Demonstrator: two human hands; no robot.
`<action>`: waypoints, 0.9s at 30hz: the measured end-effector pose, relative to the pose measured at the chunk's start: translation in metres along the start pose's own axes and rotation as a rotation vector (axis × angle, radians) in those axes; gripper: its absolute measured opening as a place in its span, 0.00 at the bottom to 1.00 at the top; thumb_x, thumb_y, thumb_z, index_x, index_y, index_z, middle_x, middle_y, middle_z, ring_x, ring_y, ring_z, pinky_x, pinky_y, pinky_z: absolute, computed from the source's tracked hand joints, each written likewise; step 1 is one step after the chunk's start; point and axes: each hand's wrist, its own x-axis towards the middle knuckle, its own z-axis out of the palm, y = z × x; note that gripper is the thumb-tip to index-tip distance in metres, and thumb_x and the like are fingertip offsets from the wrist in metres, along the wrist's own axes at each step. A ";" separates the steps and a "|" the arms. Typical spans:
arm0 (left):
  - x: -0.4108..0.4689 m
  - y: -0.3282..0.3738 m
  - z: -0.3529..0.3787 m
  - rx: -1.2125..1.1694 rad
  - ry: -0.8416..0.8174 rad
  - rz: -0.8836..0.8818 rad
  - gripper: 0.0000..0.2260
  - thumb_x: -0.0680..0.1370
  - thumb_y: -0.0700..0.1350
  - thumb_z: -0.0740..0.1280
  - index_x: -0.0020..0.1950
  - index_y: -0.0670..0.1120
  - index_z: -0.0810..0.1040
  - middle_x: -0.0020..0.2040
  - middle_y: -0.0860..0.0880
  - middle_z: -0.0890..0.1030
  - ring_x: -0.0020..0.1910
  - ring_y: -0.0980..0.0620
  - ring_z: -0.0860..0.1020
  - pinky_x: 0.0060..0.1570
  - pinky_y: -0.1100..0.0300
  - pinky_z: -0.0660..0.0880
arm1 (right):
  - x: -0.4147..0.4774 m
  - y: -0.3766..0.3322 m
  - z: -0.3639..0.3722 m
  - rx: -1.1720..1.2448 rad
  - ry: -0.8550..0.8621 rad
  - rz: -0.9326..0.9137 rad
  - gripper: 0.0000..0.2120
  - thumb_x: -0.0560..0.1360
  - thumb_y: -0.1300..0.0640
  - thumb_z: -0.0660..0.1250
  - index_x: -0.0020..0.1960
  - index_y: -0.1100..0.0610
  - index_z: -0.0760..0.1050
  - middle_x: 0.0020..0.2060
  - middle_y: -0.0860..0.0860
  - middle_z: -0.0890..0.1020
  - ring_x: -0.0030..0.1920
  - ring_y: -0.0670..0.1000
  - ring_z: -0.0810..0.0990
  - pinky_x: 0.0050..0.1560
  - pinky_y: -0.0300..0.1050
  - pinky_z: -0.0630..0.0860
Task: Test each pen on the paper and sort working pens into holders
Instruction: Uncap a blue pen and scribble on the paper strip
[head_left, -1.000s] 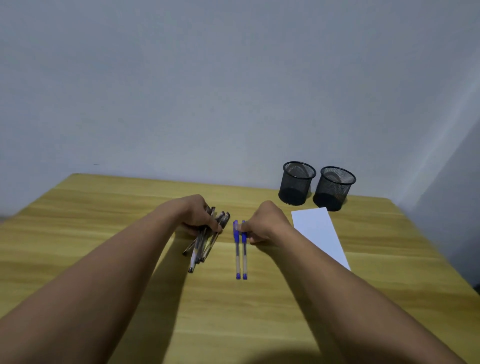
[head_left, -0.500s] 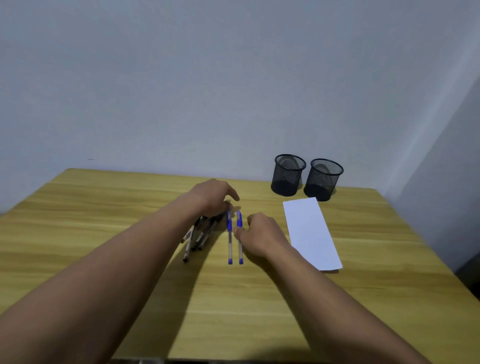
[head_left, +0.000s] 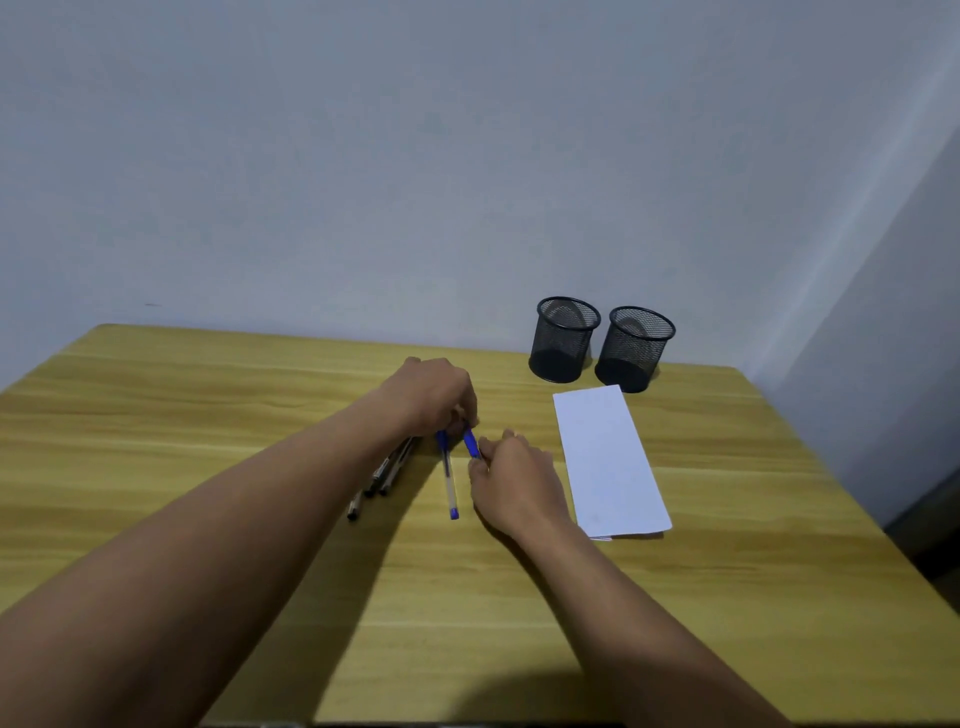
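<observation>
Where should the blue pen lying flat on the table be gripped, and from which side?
At its clear barrel, mid-length, pinched across from above. The pen lies flat, pointing toward the person; its capped far end sits by the left hand, the barrel free.

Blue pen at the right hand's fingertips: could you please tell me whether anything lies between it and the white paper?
Nothing visible does: beyond the right hand pinching the blue pen, only bare table reaches the paper. The other pens lie to its left.
</observation>
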 end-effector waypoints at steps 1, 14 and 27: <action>-0.001 0.000 -0.001 0.010 0.015 0.013 0.09 0.74 0.44 0.70 0.51 0.56 0.85 0.47 0.56 0.84 0.52 0.52 0.78 0.45 0.56 0.68 | -0.001 0.001 -0.001 0.016 0.021 0.004 0.17 0.84 0.57 0.61 0.71 0.57 0.76 0.70 0.57 0.76 0.71 0.58 0.73 0.74 0.59 0.67; -0.033 0.030 -0.054 -0.533 0.158 -0.028 0.05 0.74 0.43 0.75 0.49 0.50 0.86 0.39 0.60 0.82 0.43 0.58 0.82 0.43 0.65 0.73 | -0.020 0.019 -0.077 0.425 0.147 -0.044 0.14 0.78 0.60 0.68 0.63 0.53 0.83 0.44 0.53 0.87 0.42 0.56 0.84 0.46 0.54 0.84; -0.071 0.085 -0.104 -1.068 0.403 -0.111 0.06 0.77 0.41 0.72 0.52 0.42 0.86 0.44 0.44 0.85 0.41 0.52 0.81 0.40 0.64 0.79 | -0.050 0.024 -0.152 1.519 0.093 -0.047 0.02 0.76 0.66 0.73 0.47 0.64 0.82 0.39 0.57 0.86 0.44 0.53 0.87 0.49 0.43 0.85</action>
